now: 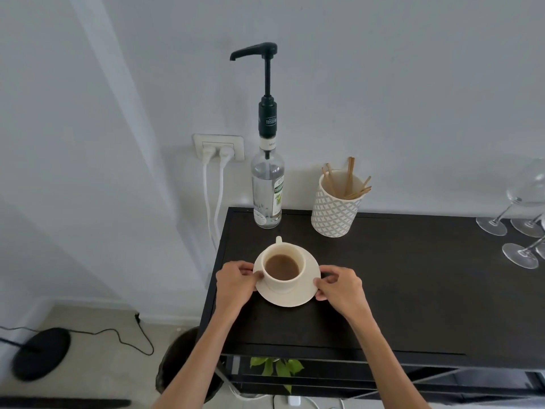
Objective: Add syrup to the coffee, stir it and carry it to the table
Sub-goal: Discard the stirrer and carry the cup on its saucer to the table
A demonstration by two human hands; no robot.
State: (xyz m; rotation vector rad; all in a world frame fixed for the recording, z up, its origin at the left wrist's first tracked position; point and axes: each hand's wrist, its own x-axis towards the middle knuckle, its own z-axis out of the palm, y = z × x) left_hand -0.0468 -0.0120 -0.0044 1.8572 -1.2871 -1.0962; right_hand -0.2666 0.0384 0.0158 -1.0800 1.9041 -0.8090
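Cup (283, 268): cream-coloured, sitting upright in the middle of the saucer; brown coffee (282, 267) is filling it to well below the rim; its handle is pointing away from the person, toward the wall.
Saucer (310, 293): cream-coloured, lying flat on the dark counter (413, 290), near its left edge; both hands are pinching it from opposite sides.
Left hand (234, 280): gripping the saucer's left rim, thumb lying on top and touching the cup's side; the other fingers are curling under or beside the rim.
Right hand (339, 286): gripping the saucer's right rim, thumb and forefinger closing on the edge.
Syrup bottle (267, 193): clear glass, standing upright at the counter's back edge, just behind the cup; a tall black pump (267, 81) is rising from its neck, spout pointing left.
Patterned holder (334, 209): standing right of the bottle, holding several wooden stirrers (349, 178) leaning at different angles.
Wine glasses (519, 228): standing at the counter's far right, well apart from the cup.
Wall socket (218, 147): sitting left of the bottle, two white cables hanging down from it.
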